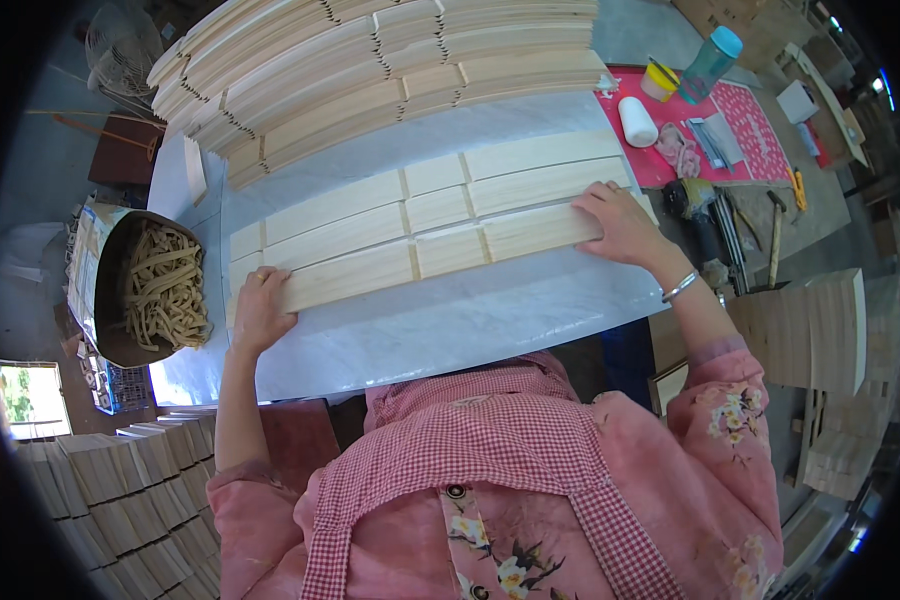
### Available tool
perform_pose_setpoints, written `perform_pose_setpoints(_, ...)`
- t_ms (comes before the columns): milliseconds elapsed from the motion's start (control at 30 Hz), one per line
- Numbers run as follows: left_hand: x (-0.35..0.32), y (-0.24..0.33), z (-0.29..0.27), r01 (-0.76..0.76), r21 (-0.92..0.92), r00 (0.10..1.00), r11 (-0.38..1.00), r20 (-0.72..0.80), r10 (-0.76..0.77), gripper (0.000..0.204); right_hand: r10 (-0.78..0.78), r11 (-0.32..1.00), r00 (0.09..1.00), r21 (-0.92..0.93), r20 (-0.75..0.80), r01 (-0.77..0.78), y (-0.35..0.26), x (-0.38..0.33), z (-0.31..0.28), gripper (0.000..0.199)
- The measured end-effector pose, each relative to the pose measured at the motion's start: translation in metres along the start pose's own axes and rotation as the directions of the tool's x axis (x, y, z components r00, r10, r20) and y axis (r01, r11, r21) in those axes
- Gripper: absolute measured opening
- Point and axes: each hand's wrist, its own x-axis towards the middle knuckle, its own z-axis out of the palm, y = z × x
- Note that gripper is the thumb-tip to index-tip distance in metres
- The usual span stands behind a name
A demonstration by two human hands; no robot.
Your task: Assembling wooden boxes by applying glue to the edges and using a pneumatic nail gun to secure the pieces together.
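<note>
Head: nearest grooved board (450, 254) between left grip (261, 312) and right grip (622, 227)

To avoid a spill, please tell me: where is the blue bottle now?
The blue bottle is at the head view's upper right, right of the yellow tub, beyond the right hand.

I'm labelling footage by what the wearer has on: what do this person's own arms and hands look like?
The left hand and right hand are both ungloved. A silvery bracelet circles the right wrist. The forearms are bare below pink sleeves; the right sleeve bears a pale flower print with dark stems.
</note>
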Motion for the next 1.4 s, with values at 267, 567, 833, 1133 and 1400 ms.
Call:
perform_pose_setpoints(267,-0.043,0.003,-0.010,0.025,-0.091,0.993,0.996,0.116,-0.014,0.058,-0.010,1.000,0.998,-0.010,0.066,0.011,-0.017,-0.030,-0.011,0.050)
perform_pose_setpoints(567,-0.063,0.010,0.012,0.039,-0.142,0.999,0.989,-0.026,-0.043,0.057,0.060,0.997,0.996,0.059,-0.071,-0.056,-0.023,-0.045,0.004,0.050)
perform_pose_setpoints(833,-0.142,0.024,0.007,0.233,-0.362,0.972,0.903,0.102,-0.211,0.057,0.061,0.979,0.998,0.193,-0.006,-0.059,-0.048,-0.120,0.010,0.055)
perform_pose_setpoints(1133,-0.125,-0.010,0.065,0.211,-0.238,0.932,0.948,-0.245,-0.268,0.065,0.336,0.940,0.877,0.063,-0.343,-0.335,-0.032,-0.127,0.022,0.054)
perform_pose_setpoints(1400,-0.122,-0.016,0.066,0.566,-0.114,0.767,0.817,-0.292,-0.572,0.069,0.522,0.853,0.701,0.279,-0.486,-0.441,0.015,-0.125,0.045,0.041)
